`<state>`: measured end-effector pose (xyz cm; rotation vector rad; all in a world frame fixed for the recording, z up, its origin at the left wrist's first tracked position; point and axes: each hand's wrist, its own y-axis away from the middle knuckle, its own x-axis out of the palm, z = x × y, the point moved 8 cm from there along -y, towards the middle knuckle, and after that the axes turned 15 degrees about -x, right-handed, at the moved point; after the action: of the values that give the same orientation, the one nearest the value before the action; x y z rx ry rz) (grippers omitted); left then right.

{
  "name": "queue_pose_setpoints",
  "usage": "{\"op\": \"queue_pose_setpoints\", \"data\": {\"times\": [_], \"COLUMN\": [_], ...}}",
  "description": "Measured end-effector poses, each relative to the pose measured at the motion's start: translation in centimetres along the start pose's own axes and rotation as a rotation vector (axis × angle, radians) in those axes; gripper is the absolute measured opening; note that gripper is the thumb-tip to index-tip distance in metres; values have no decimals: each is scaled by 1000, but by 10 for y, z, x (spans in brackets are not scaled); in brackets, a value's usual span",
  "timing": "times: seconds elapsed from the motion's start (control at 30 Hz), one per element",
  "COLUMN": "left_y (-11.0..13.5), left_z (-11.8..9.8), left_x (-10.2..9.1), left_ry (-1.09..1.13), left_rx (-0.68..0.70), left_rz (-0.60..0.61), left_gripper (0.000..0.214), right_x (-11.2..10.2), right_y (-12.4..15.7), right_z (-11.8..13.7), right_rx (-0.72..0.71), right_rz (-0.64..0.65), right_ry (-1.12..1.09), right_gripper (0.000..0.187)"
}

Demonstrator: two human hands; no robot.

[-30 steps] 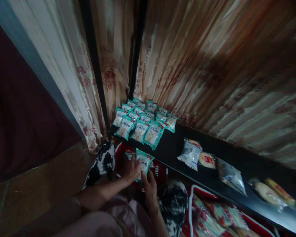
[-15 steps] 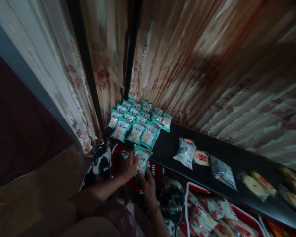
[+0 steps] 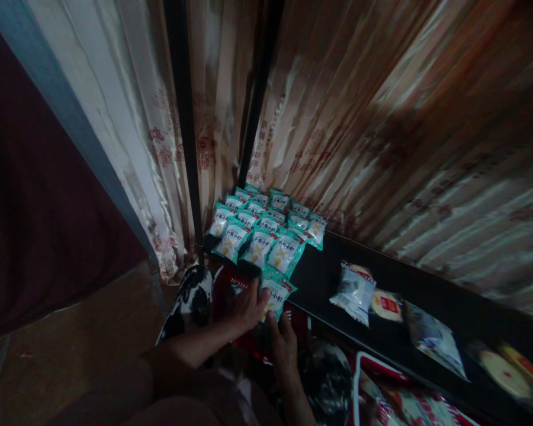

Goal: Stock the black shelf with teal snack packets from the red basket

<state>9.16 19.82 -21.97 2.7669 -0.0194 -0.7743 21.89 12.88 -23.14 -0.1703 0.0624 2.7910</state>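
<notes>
A small teal-and-white snack packet [image 3: 277, 297] is held upright at the front edge of the black shelf, printed side toward me. My left hand [image 3: 247, 306] grips its left side, thumb lying across the front. Below it, my right hand [image 3: 284, 340] has its fingers closed at the packet's lower edge, the tips partly hidden. Just behind stand several matching snack packets [image 3: 260, 247], packed in rows in the left corner of the black shelf [image 3: 313, 287].
Right along the shelf lie a silvery packet [image 3: 354, 293], a round packaged item with a red label [image 3: 386, 306] and another clear packet [image 3: 435, 337]. A red basket with a white rim [image 3: 357, 378] holds packets below. Black posts [image 3: 187, 130] and curtains [image 3: 328, 130] stand behind.
The view has swung left, so everything sits further right and slightly lower. Both hands stay on the packet, which is now nearer the front row of packets.
</notes>
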Motion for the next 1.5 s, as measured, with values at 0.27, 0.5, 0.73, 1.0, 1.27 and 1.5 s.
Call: {"op": "queue_pose_setpoints", "data": {"times": [0.27, 0.5, 0.73, 1.0, 1.27, 1.5], "left_y": [6, 2, -2, -4, 10, 14], "left_z": [-18, -16, -20, -26, -63, -91], "left_x": [-13, -5, -7, -1, 18, 53], "left_ry": [59, 78, 92, 41, 54, -43], "left_rx": [74, 7, 21, 37, 233, 379], "left_rz": [53, 78, 39, 41, 88, 63], "left_gripper": [48, 48, 46, 45, 44, 45], "right_x": [-3, -3, -5, -14, -51, -85], "right_y": [-3, -7, -14, -18, -28, -54], "right_z": [12, 22, 27, 29, 33, 42], "right_rx": [-30, -90, -89, -91, -142, -200], "right_rz": [-107, -53, -24, -124, -218, -283], "right_ry": [40, 34, 84, 90, 133, 148], "right_gripper": [63, 58, 57, 70, 64, 62]}}
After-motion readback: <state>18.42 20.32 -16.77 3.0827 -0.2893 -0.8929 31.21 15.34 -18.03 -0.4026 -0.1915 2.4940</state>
